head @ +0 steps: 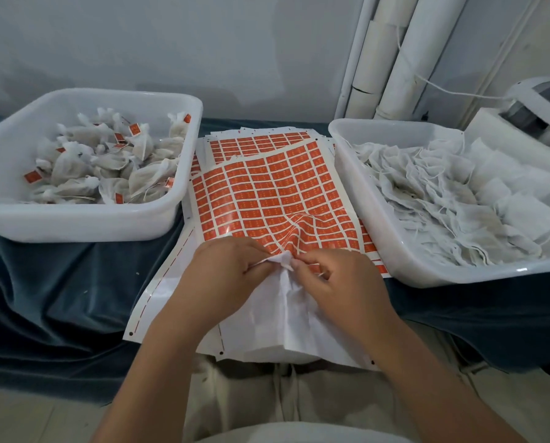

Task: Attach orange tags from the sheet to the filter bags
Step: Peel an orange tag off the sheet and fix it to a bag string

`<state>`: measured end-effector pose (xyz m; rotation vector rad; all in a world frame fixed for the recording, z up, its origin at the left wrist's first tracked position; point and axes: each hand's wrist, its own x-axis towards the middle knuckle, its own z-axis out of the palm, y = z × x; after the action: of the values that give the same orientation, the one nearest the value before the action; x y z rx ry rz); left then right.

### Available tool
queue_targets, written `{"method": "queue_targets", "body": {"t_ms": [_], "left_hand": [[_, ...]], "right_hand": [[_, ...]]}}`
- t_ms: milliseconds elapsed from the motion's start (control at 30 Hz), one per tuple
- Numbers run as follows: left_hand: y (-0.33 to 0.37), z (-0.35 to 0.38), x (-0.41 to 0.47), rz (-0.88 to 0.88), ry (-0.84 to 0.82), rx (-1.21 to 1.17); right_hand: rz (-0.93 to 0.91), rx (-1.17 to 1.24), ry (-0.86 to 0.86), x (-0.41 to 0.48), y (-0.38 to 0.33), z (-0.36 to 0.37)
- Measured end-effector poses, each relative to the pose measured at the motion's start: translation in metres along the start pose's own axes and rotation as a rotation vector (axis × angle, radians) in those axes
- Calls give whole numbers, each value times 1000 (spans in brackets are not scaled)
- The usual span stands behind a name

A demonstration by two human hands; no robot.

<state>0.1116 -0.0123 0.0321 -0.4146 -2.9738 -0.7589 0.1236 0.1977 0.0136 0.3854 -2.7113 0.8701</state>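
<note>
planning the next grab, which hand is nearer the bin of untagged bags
Right. The right hand is just left of the bin; the left hand is farther left, over the tag sheet.

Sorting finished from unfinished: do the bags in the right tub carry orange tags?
No, the right tub holds only plain white bags, no orange showing.

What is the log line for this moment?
left hand: pinches filter bag | right hand: pinches same bag | bag: over tag sheet | left bin: tagged bags | right bin: untagged bags

Orange-gridded sheet (267,193), white tubs (85,219), blue cloth (59,282)
</note>
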Motion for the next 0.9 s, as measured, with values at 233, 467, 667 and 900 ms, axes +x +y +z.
{"method": "queue_targets", "body": {"t_ms": [233,467,667,900], "left_hand": [[3,4,-2,-64,-36,-301],[14,0,-9,-94,-30,-683],[18,3,-8,-124,-20,-748],[19,-2,-13,-32,-44,-620]], "right_hand": [[99,160,34,7,5,-9],[124,290,49,5,-4,-12],[26,179,15,7,-6,-22],[1,156,-43,5,-5,-26]]}}
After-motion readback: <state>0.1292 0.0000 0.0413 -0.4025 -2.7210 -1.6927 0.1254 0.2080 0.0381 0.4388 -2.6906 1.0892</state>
